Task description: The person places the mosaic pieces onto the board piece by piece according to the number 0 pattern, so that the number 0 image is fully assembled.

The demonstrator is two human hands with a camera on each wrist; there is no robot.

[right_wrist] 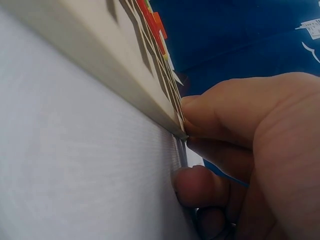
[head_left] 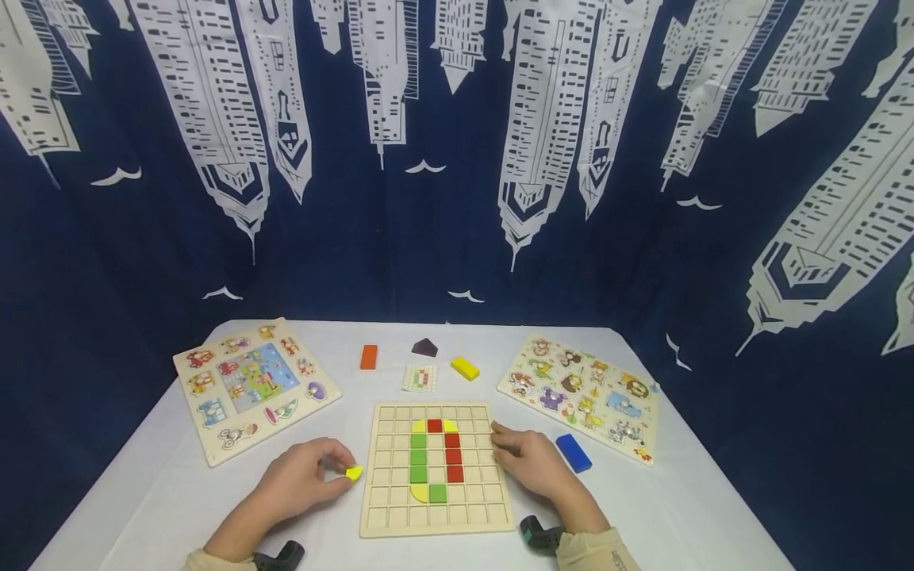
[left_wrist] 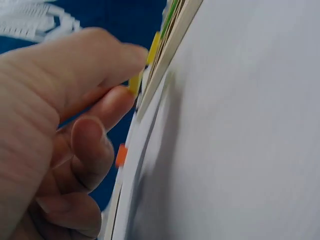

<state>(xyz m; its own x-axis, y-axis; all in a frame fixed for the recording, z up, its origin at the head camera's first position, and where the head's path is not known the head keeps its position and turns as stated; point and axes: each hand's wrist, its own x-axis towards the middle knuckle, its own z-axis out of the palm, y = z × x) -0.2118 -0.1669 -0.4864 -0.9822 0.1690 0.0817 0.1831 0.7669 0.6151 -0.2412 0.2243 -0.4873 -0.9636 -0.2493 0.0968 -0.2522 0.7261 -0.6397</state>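
Note:
A wooden grid board [head_left: 435, 507] lies on the white table in front of me, with red, green and yellow tiles forming a loop in its cells. My left hand [head_left: 303, 478] rests on the table just left of the board and pinches a small yellow piece [head_left: 353, 473] between thumb and fingers; the yellow piece [left_wrist: 134, 82] shows at the fingertips in the left wrist view. My right hand [head_left: 530, 461] holds the board's right edge with curled fingers; the right wrist view shows the fingers [right_wrist: 210, 117] against the board's rim [right_wrist: 100, 65].
Behind the board lie an orange block [head_left: 368, 357], a dark house-shaped piece [head_left: 424, 347], a yellow block [head_left: 465, 368] and a small pattern card [head_left: 420, 378]. A blue block [head_left: 574, 453] sits right of my right hand. Two animal peg puzzles [head_left: 253, 385] [head_left: 581, 392] flank the board.

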